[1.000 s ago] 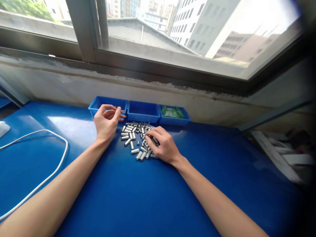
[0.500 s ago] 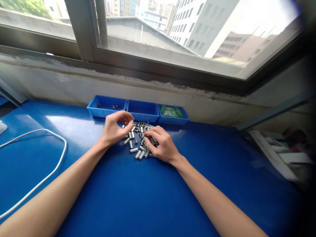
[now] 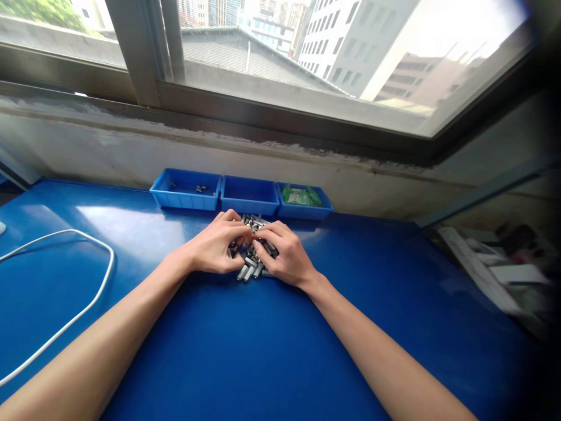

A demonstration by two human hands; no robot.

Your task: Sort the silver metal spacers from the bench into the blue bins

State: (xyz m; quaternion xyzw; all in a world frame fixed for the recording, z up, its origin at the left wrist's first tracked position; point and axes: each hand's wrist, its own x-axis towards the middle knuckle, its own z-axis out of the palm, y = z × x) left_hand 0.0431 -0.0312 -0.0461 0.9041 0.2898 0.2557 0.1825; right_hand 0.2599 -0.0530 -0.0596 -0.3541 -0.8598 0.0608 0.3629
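Note:
A heap of small silvery metal pieces, short bars and a few screws (image 3: 248, 273), lies on the blue table below the bins. My left hand (image 3: 219, 242) curves over the heap's left side. Its thumb stands apart from its bent fingers, and dark metal pieces show in the gap. On the right side of the heap rests my right hand (image 3: 286, 254), its thumb and index fingertips close together in a pinch. Whatever lies between them is too small to make out. The two hands' fingertips nearly meet over the heap, hiding much of it.
Three blue bins stand along the wall: the left bin (image 3: 186, 201) has a few small screws, the middle bin (image 3: 249, 206) shows a bare floor, and the right one holds a green plastic packet (image 3: 302, 196). A white cable (image 3: 107, 275) curves across the table's left side.
My left hand has moved right and slightly down, from the heap's left edge to over it, close to my right hand. The right hand has stayed nearly in place. The view has shifted slightly.

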